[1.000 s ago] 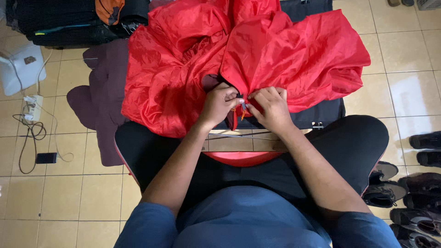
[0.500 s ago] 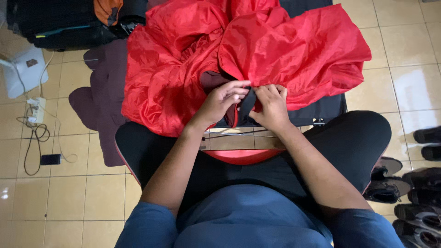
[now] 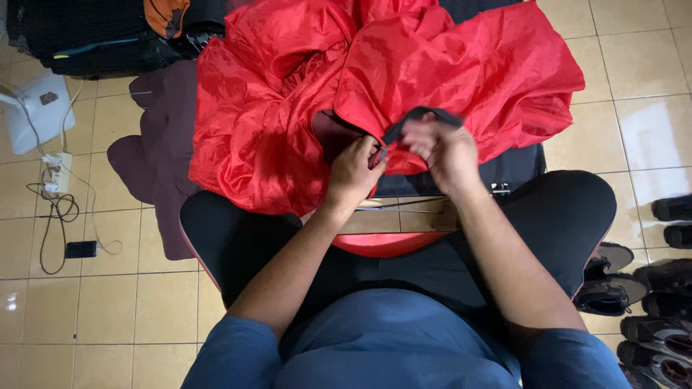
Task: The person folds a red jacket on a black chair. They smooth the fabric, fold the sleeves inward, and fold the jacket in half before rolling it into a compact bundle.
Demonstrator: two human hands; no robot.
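Note:
A large crumpled red fabric (image 3: 288, 101), shiny like nylon, is heaped in front of my lap and spreads to the left and right. My left hand (image 3: 355, 171) pinches its edge near a dark opening in the cloth. My right hand (image 3: 445, 151), blurred by motion, grips the red fabric together with a dark strap or trim (image 3: 422, 117) that arches just above my fingers. The two hands are close together, almost touching. Below them a flat wooden piece (image 3: 396, 215) lies across my crossed legs in black trousers.
A dark purple cloth (image 3: 155, 155) lies on the tiled floor at left. A white device (image 3: 32, 108), a power strip with cables (image 3: 54, 176) and a small black object (image 3: 81, 249) are further left. Dark bags (image 3: 94, 32) sit at top left. Several shoes (image 3: 649, 288) line the right edge.
Both hands have lifted from near the wooden piece and pulled slightly apart. The right hand has drawn the dark strap up out of the red fabric, whose folds shifted.

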